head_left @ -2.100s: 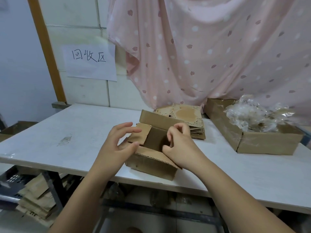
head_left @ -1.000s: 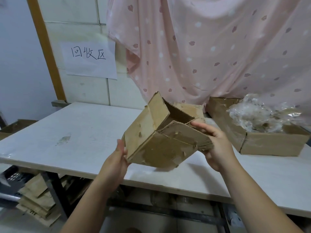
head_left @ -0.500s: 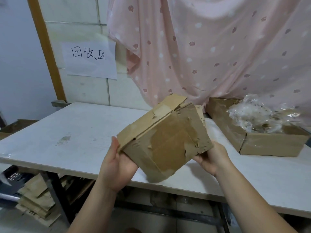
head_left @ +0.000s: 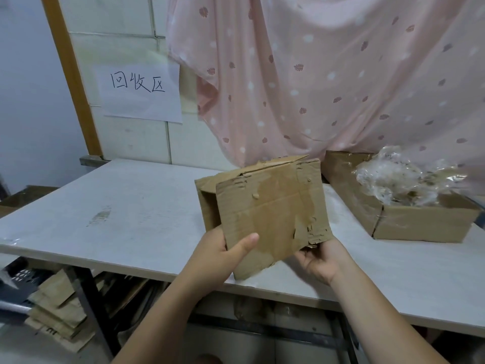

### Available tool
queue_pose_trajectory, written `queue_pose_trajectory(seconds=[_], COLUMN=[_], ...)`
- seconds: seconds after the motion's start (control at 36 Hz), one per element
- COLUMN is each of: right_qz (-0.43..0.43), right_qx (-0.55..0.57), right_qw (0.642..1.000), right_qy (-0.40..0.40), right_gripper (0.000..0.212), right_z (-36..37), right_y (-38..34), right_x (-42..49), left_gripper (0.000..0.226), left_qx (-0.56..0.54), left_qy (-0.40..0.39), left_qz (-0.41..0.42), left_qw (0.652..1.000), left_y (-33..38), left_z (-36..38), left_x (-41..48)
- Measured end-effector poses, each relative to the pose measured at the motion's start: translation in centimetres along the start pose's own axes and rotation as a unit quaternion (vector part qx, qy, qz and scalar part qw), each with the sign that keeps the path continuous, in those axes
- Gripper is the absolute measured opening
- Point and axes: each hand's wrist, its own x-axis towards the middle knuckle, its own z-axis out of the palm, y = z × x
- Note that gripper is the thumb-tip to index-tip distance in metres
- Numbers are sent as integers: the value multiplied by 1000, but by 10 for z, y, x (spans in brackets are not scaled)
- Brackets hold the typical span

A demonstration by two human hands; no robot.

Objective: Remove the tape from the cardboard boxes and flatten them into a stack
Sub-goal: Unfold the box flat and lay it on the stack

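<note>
Left hand (head_left: 223, 254): grasps the lower left edge of the cardboard box (head_left: 270, 211), thumb on its front face, fingers hidden behind. Right hand (head_left: 319, 261): cupped palm-up, holding the torn lower right corner, fingertips hidden. Box: brown corrugated board, scuffed and peeled, held tilted above the white surface (head_left: 131, 206).

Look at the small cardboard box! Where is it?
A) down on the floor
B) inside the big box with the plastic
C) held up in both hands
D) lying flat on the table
C: the left hand and the right hand grip the cardboard box at its lower corners, holding it up off the table.
</note>
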Motion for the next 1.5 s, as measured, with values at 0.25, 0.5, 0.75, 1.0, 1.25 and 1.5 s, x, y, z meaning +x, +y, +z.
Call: queue_pose_trajectory(seconds=[0.25,0.5,0.75,1.0,1.25,1.5], right_qz=[-39,-44,-62,-148,-345,-397], right_qx=[4,-13,-145,-260,-324,-412], right_qw=[998,991,958,947,881,820], right_qy=[-44,-122,-242,-120,15,3], right_gripper=[16,28,94,33,26,25], right_z=[2,4,6,20,4,12], right_y=[-3,6,29,55,2,-78], right_x=[-1,-6,-14,-9,19,74], left_gripper=[45,64,25,39,30,19], left_qx=[-133,-324,-409,-474,-446,-264], left_qy=[117,281,316,268,229,212], left_qz=[-92,-198,-188,-185,-153,-160], left_qw=[980,881,835,818,852,927], left_y=[-13,-23,-33,-34,-25,-25], left_z=[3,1,0,6,-11,-15], left_x=[11,18,27,33,52,129])
